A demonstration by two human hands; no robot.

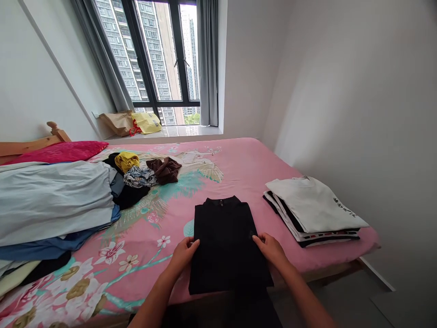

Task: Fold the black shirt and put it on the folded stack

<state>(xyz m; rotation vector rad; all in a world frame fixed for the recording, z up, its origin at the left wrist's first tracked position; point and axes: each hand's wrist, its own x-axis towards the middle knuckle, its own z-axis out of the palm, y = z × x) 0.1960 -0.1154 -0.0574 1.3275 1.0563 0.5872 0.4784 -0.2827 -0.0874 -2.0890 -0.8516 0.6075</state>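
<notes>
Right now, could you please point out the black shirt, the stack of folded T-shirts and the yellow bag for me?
black shirt (225,237), head view, middle of its folded front.
stack of folded T-shirts (312,207), head view, top white shirt.
yellow bag (146,122), head view, its side.

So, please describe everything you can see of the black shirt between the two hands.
The black shirt is plain dark fabric, folded into a narrow rectangle, collar pointing toward the window. It lies flat on the pink floral bedsheet, its lower end hanging over the bed edge. The left hand touches its left edge, the right hand its right edge.
</notes>
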